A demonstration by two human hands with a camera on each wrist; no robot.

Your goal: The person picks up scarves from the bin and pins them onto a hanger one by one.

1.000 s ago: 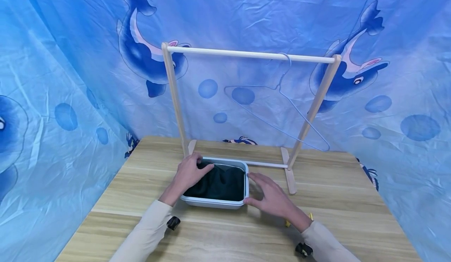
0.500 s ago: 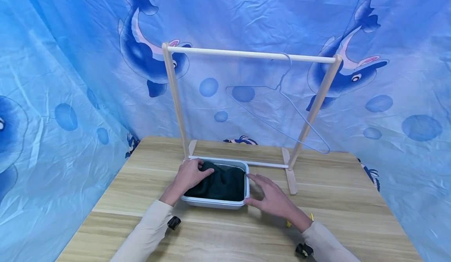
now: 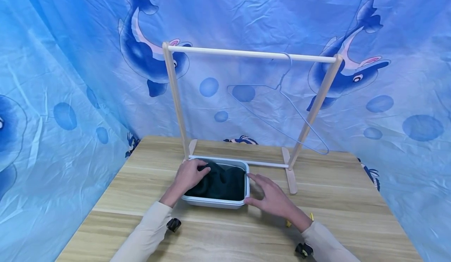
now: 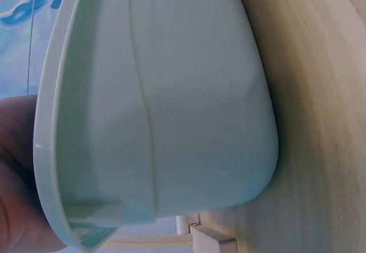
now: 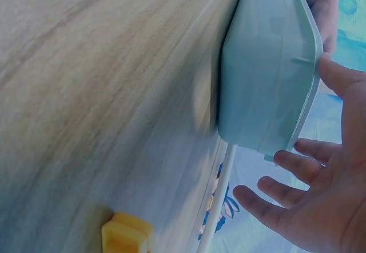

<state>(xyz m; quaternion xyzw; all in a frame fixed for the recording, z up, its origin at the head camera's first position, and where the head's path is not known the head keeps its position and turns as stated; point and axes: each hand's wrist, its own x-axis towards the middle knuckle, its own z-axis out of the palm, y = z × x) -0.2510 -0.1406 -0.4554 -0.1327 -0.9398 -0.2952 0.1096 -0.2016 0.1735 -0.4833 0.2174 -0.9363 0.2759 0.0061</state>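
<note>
A pale blue-green plastic basin (image 3: 213, 204) stands on the table with a crumpled dark green cloth (image 3: 225, 183) inside. My left hand (image 3: 188, 174) reaches over its left rim and pinches the cloth between thumb and fingers. The fingertips are partly hidden in the folds. In the left wrist view, that hand (image 4: 20, 178) shows behind the rim, beyond the basin wall (image 4: 183, 104). At the right end of the basin, my right hand (image 3: 271, 197) has its thumb and fingertips right at the rim. Its fingers look spread and relaxed in the right wrist view, beside the basin (image 5: 266, 70).
Behind the basin stands a wooden rack with a white top rail (image 3: 246, 53). A light blue wire hanger (image 3: 280, 89) hangs from it, towards the right. A small yellow object (image 5: 126, 233) lies on the table under my right forearm. A blue dolphin-print sheet (image 3: 218, 19) surrounds the table (image 3: 334, 207).
My left hand's fingers and thumb have drawn closer together, and the cloth beside them has risen slightly at the back left. The right hand has stayed at the basin's right rim.
</note>
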